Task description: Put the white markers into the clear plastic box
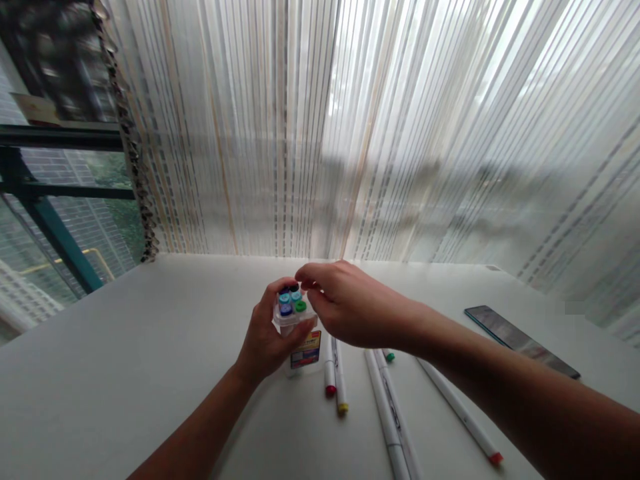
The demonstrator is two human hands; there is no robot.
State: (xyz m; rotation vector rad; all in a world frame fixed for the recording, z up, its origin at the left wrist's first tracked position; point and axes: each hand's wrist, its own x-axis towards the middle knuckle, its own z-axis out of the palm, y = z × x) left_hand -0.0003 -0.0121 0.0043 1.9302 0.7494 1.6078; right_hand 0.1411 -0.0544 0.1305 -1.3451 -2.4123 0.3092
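My left hand point(263, 337) is wrapped round a clear plastic marker box point(297, 327) that stands upright on the white table point(125, 373). Several coloured marker caps point(293, 301) show at its open top, blue, teal and green. Right above the caps, my right hand point(345, 303) has its fingertips pinched together; whether they grip a marker is hidden. Several white markers point(387, 407) with red, yellow and green ends lie loose on the table just beyond and to the right of the box.
A dark phone point(520, 340) lies flat at the right of the table. Striped sheer curtains point(375, 127) hang along the table's far edge. A window with a green frame point(55, 227) is at the left.
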